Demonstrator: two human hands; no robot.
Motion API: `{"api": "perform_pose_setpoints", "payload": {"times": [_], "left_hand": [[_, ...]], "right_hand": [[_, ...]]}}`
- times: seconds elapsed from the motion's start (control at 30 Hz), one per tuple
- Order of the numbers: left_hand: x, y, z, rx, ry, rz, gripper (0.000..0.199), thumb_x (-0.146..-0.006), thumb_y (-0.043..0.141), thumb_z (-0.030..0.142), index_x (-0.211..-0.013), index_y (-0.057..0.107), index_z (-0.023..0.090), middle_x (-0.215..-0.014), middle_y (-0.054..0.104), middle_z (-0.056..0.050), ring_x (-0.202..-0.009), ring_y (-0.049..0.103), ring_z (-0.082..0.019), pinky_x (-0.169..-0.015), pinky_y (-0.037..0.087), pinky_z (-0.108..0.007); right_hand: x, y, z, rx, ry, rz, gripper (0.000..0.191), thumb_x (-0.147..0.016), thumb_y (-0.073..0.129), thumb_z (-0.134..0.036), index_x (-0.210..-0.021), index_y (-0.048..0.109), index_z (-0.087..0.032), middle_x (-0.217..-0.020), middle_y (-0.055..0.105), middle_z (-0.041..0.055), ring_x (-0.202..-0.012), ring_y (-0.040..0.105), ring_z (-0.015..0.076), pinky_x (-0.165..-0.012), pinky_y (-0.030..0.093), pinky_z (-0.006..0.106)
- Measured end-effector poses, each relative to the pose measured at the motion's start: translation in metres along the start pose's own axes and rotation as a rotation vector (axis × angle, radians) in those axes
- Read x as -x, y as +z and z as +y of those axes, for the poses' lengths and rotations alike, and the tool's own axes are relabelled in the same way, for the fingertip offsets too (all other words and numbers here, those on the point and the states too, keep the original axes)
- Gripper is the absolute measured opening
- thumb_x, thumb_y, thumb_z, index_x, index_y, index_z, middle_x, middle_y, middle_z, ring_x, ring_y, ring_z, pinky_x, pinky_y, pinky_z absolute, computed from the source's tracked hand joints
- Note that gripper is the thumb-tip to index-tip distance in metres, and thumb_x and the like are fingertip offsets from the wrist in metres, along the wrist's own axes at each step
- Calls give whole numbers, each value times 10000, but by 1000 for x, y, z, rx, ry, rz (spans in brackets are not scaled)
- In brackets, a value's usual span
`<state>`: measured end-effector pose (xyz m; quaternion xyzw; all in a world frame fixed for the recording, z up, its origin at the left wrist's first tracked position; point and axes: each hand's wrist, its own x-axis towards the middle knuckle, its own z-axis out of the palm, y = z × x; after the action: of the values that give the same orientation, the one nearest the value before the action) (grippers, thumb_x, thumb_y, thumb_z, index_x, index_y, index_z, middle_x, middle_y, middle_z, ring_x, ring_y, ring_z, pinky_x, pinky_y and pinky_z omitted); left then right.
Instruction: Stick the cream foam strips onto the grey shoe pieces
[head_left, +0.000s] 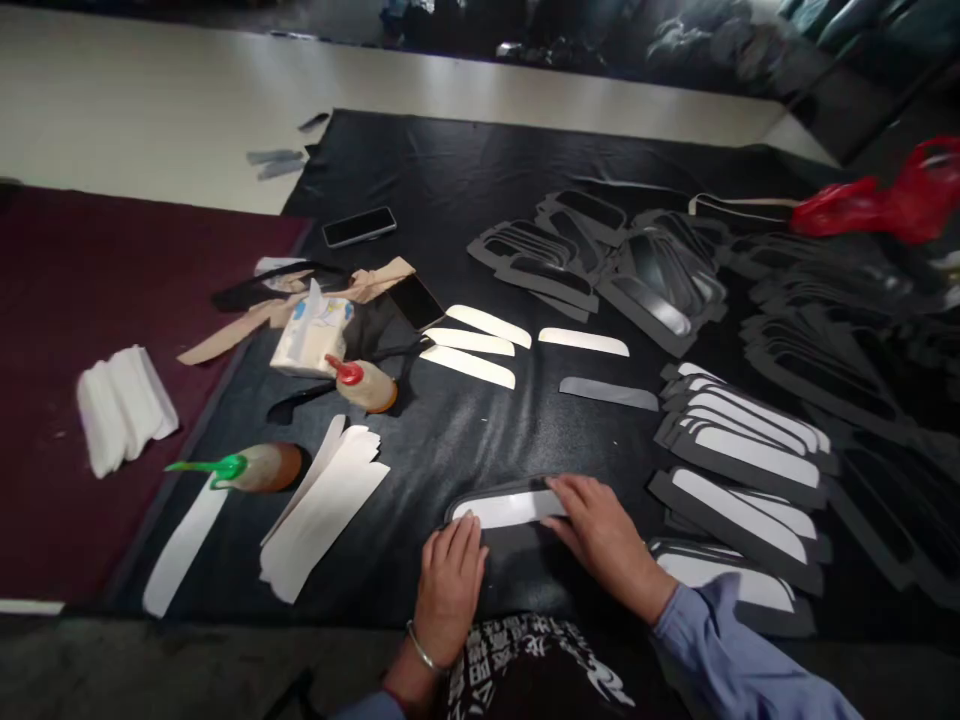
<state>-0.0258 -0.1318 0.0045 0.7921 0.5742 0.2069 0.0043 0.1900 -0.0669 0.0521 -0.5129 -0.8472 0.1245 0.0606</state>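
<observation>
In front of me on the black table cover lies a dark grey cut-out piece [517, 488] with a white strip [510, 509] on it. My left hand [452, 565] rests on the strip's left end, fingers stretched out flat and side by side. At the right end, my right hand [600, 530] has its fingertips along the upper edge and its thumb by the lower edge, closed about the strip. To the right are stacked dark pieces bearing white strips [757, 455]. Loose pale strips [472, 342] and one grey strip [607, 392] lie farther back.
Left of my hands are white strips [322, 520], a green-tipped bottle [262, 467], a red-tipped bottle [367, 385] and a tissue pack [311, 335]. Two phones [360, 227] lie behind. Dark cut-out pieces [540, 250] and a red plastic bag [885, 200] are at back right.
</observation>
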Motion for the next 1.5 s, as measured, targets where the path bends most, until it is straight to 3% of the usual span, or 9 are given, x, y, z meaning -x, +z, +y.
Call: {"api": "perform_pose_setpoints", "payload": {"times": [0.1, 0.23, 0.63, 0.8, 1.07, 1.5], "left_hand": [[2, 2, -2, -14, 23, -17, 269, -857, 485, 167, -1113, 555, 118, -1118, 632, -84, -1003, 552, -198, -845, 438, -349], [4, 4, -5, -39, 47, -29, 272, -854, 489, 173, -1114, 553, 120, -1108, 630, -101, -982, 561, -195, -840, 441, -346], [0, 2, -2, -49, 76, 8, 272, -843, 499, 147, -1107, 539, 92, -1077, 620, -130, -984, 553, -209, -826, 423, -356], [0, 0, -2, -64, 90, -13, 298, -825, 528, 144, -1118, 548, 95, -1081, 595, -139, -973, 534, -223, -818, 418, -361], [4, 1, 2, -96, 8, -171, 482, -779, 546, 102, -1214, 518, 308, -1138, 534, -101, -957, 525, -231, -797, 431, -383], [9, 5, 6, -81, -54, -199, 531, -749, 574, 107, -1228, 502, 325, -1203, 445, -106, -1026, 478, -248, -842, 430, -411]], "right_hand": [[20, 2, 12, -22, 224, 19, 235, -902, 419, -346, -976, 547, -164, -885, 586, 81, -805, 572, 188, -688, 465, 295], [26, 8, 15, -63, 365, -61, 251, -922, 363, -357, -791, 510, -201, -748, 562, 20, -654, 564, 145, -584, 415, 245], [10, 6, 3, -42, 622, -181, 211, -917, 402, -318, -803, 518, -184, -800, 623, 41, -753, 601, 164, -607, 347, 253], [8, 10, 1, -16, 646, -186, 221, -925, 380, -315, -836, 521, -169, -830, 637, 65, -790, 612, 179, -630, 356, 260], [6, 9, -2, -8, 664, -171, 208, -922, 389, -292, -837, 526, -159, -830, 638, 80, -807, 615, 182, -652, 368, 259], [4, 12, 1, 69, 617, -213, 227, -924, 382, -313, -812, 514, -166, -790, 633, 71, -779, 622, 186, -630, 364, 259]]}}
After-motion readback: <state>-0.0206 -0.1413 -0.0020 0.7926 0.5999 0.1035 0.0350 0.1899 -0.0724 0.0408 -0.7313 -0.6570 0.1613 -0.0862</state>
